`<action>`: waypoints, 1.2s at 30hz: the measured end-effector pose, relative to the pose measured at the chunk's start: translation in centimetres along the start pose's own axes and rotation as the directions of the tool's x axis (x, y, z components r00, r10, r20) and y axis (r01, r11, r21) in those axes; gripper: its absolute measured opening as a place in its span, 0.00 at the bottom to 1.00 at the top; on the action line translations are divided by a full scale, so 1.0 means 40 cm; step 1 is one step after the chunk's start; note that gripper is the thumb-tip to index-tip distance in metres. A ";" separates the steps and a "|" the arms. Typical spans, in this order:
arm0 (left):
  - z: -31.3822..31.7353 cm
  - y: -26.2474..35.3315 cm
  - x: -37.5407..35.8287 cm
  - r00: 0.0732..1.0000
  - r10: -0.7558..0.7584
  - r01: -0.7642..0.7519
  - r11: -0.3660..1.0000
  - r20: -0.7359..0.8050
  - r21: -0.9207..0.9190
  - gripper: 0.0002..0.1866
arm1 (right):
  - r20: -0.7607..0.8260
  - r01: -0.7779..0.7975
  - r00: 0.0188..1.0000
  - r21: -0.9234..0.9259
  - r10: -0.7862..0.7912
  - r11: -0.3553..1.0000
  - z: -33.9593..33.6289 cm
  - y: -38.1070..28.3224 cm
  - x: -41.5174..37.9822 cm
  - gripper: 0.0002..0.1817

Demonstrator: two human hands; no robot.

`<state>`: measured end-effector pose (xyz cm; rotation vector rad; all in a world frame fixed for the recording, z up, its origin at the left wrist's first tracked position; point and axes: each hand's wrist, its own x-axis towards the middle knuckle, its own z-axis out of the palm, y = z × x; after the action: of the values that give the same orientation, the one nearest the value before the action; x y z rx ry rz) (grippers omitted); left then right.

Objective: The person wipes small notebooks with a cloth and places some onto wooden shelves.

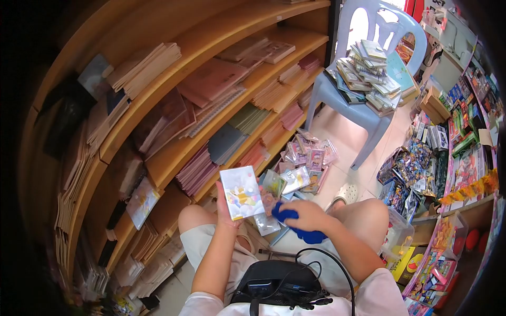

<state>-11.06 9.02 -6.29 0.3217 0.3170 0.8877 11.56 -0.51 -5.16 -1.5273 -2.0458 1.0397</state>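
A small notebook with a pale illustrated cover [242,193] rests in my left hand [227,209], its cover facing up. My right hand [308,216], slightly blurred, grips a dark blue cloth [300,224] just to the right of the notebook. Below and between the two hands lies a plastic-wrapped item [267,224]. Beyond them, a white illustrated packet [295,179] and a heap of pink packets [316,159] lie on the floor.
Wooden shelves [211,142] with stacked paper goods rise on the left. A blue plastic chair [345,108] holds a pile of notebooks [369,73] ahead. Dark packets [416,166] and goods-filled shelves line the right. A black bag [279,282] with a cable sits at my lap.
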 end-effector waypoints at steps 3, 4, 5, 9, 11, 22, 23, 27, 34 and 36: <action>-0.007 -0.048 -0.011 0.998 -0.043 0.044 0.999 -0.039 0.023 0.42 | -0.332 -0.018 0.941 0.132 0.061 0.991 -0.024 -0.039 0.004 0.32; -0.008 -0.070 -0.005 0.997 -0.060 0.062 0.998 -0.058 0.024 0.42 | -0.312 0.008 0.950 0.127 0.032 0.992 -0.007 -0.042 0.008 0.32; 0.019 -0.090 -0.005 0.990 -0.049 0.046 0.999 -0.130 -0.021 0.41 | -0.292 0.034 0.957 0.120 0.002 0.992 0.024 -0.037 0.016 0.33; -0.035 -0.120 0.012 0.986 -0.117 0.115 0.993 -0.115 -0.027 0.45 | -0.121 0.034 0.992 -0.003 -0.034 0.999 0.095 -0.054 0.014 0.30; -0.041 -0.119 0.004 0.986 -0.085 0.085 0.996 -0.143 -0.008 0.45 | 0.006 0.069 0.998 -0.005 -0.069 0.998 0.090 -0.049 0.021 0.29; -0.263 -0.150 0.116 0.934 -0.082 0.079 0.997 -0.348 -0.023 0.43 | 0.523 0.008 0.843 -0.246 0.126 0.969 0.153 0.010 -0.006 0.21; -0.259 -0.141 0.144 0.917 -0.100 0.122 0.992 -0.386 0.032 0.43 | 0.475 -0.011 0.872 -0.215 0.114 0.977 0.135 0.006 -0.007 0.19; -0.272 -0.103 0.162 0.624 0.150 0.386 0.794 -0.767 0.470 0.39 | 0.471 -0.034 0.865 -0.288 0.172 0.957 0.137 0.024 -0.006 0.20; -0.235 -0.022 0.017 0.818 0.509 0.100 0.336 -0.270 0.937 0.19 | 0.571 -0.016 0.793 -0.329 0.213 0.944 0.217 0.066 0.004 0.21; -0.054 0.048 -0.060 0.782 0.623 0.019 0.002 -0.016 1.000 0.16 | 0.607 -0.009 0.754 -0.374 0.252 0.928 0.209 0.062 0.011 0.24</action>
<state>-14.69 8.56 -7.14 1.6145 1.4570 1.0836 7.31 -2.53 -12.52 -1.6544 -2.7504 1.4871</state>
